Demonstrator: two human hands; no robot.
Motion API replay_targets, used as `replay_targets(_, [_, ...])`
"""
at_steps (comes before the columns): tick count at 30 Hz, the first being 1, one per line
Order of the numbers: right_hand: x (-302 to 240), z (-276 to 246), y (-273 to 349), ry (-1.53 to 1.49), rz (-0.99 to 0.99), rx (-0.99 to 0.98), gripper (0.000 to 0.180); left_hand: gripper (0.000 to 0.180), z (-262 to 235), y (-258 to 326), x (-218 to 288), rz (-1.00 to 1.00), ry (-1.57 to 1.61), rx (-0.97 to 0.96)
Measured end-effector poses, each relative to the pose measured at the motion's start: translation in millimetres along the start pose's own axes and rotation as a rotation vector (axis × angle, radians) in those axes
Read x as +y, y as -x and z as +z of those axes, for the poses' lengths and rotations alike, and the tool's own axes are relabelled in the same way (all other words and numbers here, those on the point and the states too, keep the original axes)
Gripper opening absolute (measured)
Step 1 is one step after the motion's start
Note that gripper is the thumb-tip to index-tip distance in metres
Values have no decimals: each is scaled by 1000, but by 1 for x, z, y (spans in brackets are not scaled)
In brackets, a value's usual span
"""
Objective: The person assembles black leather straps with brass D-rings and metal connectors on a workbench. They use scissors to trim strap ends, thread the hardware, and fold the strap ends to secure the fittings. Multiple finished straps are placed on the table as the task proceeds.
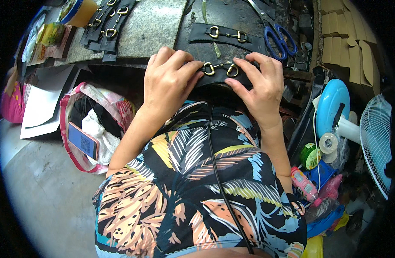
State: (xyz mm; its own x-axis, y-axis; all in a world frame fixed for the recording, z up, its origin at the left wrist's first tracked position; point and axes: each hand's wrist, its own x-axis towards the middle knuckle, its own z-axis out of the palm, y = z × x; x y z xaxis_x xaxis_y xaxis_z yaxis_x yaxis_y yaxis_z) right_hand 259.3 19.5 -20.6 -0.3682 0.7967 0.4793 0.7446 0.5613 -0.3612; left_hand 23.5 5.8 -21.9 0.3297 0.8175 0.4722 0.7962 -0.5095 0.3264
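At the near edge of the dark worktop (pixel 231 17), right above the lap: black strap (pixel 221 75) with a gold horsebit buckle (pixel 220 69) in the middle, pinned flat between both hands. Left hand (pixel 167 81) clamped over the strap's left end, fingers curled down on it, fingertips just short of the left ring of the buckle. Right hand (pixel 259 84) gripping the right end, index finger touching the right ring, thumb tucked under the near edge. So neither one loose, both closed on the same piece, buckle showing in the gap between them.

Handling guess: looks like leather or faux leather, so light, bendy along its length, a bit stiff across the width. Not fragile, not slippery either, matte surface. Metal bit probably the only hard part, and likely to flop or rattle if picked up by one end. Best grab at the two ends, exactly where the fingers sit now, keeps the hardware centred and the strap taut.

Around it: second identical strap (pixel 225 36) lying further back on the worktop, well apart from the hands. Blue-handled scissors (pixel 277 36) off to the right of that. Stack of finished straps (pixel 105 23) far left on the grey mat (pixel 150 26). Open bag (pixel 88 124) with a phone (pixel 82 140) down on the floor, left side.
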Motion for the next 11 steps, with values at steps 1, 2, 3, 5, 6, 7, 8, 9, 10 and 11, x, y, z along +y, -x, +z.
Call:
replay_targets(1, [0, 1, -1, 0, -14, 12, 36, 21, 0, 0, 0, 2, -1, 4])
replay_targets(2, [1, 3, -3, 4, -20, 13, 36, 21, -1, 0, 0, -2, 3, 5])
replay_targets(3, [1, 4, -3, -1, -32, 31, 35, 21, -2, 0, 0, -6, 7, 5])
replay_targets(5, [1, 0, 0, -13, -6, -15, 33, 21, -4, 1, 0, -9, 12, 2])
replay_targets(6, [1, -1, 1, -23, 4, -30, 32, 21, -4, 1, 0, -8, 12, 1])
replay_targets(7, [2, 0, 2, -22, -10, -21, 32, 22, -4, 1, 1, -6, 11, -1])
replay_targets(8, [3, 0, 2, -22, -22, -13, 33, 21, -4, 2, 1, -1, 4, 1])
replay_targets(9, [4, 1, 2, -27, -35, 1, 33, 21, -3, 1, 1, 5, -5, 5])
replay_targets(10, [5, 2, 3, -14, -42, -5, 34, 21, -2, 1, 1, 12, -14, 8])
replay_targets(11, [4, 3, 3, -7, -45, -9, 35, 23, -2, 2, -1, 7, -16, 0])
